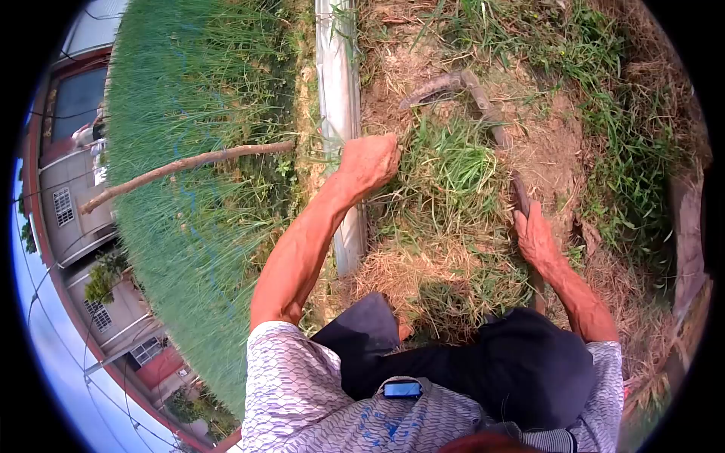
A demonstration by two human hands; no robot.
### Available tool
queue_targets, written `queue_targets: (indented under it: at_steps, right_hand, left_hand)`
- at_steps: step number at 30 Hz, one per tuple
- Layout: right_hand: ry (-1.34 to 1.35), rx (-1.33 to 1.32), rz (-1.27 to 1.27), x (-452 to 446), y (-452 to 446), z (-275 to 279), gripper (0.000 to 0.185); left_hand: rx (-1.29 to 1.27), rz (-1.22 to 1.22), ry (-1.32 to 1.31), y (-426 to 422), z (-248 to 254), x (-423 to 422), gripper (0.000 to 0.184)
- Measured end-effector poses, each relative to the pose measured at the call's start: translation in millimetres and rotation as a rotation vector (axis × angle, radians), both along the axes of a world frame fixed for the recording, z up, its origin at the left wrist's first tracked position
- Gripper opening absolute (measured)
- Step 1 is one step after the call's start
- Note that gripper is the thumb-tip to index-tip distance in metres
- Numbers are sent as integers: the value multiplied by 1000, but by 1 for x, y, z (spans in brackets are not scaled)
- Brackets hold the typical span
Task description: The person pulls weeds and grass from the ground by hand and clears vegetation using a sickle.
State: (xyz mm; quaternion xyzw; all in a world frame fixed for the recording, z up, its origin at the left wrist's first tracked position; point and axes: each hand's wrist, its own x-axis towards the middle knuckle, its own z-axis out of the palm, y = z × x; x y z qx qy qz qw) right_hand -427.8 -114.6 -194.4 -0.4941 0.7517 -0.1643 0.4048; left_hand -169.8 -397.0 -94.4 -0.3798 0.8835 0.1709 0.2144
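Observation:
My left hand is closed in a fist beside a tuft of cut-looking green grass; grass blades show at the fist's edge, but what it holds, if anything, is hidden. To the right, my right hand wraps round the dark handle of a sickle. The sickle points away from me over bare soil, and its bent, dirt-coloured blade turns left beyond the grass tuft. Dry straw-like grass covers the ground between my hands and my bent knees.
A pale plastic-like edging strip runs along the left of the soil. Beyond it grows a dense bed of thin green shoots, with a wooden stick across it. Weeds and a weathered wooden board border the right side.

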Motion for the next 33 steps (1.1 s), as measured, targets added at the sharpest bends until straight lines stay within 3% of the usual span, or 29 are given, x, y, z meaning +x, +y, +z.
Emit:
queue_targets:
  at_steps: [2, 3, 5, 7, 9, 12, 16, 18, 21, 23, 26, 27, 30, 33]
  right_hand:
    - [-28, 256, -108, -24, 46, 15, 27]
    - [-26, 265, -106, -26, 56, 24, 27]
    - [-230, 224, -151, -33, 73, 47, 27]
    - [-248, 174, -177, -23, 46, 60, 28]
    - [-84, 44, -102, -14, 19, 45, 29]
    - [-203, -6, -154, 11, -38, 47, 27]
    - [-169, -9, -106, 31, -43, 34, 27]
    - [-183, 14, -121, 36, -40, 29, 26]
    - [-158, 68, -148, 42, -48, 22, 25]
    - [-16, -22, 99, 44, -57, 23, 24]
    - [-71, 91, 49, 36, -33, 30, 27]
    - [-130, 177, 4, 31, -22, 29, 28]
    - [-205, 169, -48, 19, -1, 34, 29]
    - [-205, 172, -84, 23, -10, 36, 30]
  left_hand:
    - [148, -162, 34, 46, 2, 14, 25]
    - [244, -239, 122, 67, -2, 21, 23]
    - [350, -340, -20, 103, -11, 25, 21]
    - [337, -330, -87, 114, -12, 17, 20]
    - [-123, -164, 172, 106, -7, 12, 22]
    - [-458, -201, 32, 60, -1, 3, 19]
    - [-527, 20, -85, 20, -16, 13, 40]
    - [-380, 156, -102, 20, -27, 16, 47]
    - [-394, 297, -130, 20, -33, 14, 39]
    - [-411, 227, -219, 9, -45, 30, 39]
    - [-184, 90, -206, -6, -32, 34, 16]
    - [-196, 92, -210, 0, -29, 38, 16]
    - [-449, -202, 72, 27, -30, 44, 7]
    - [-459, -264, 12, 56, -32, 31, 9]
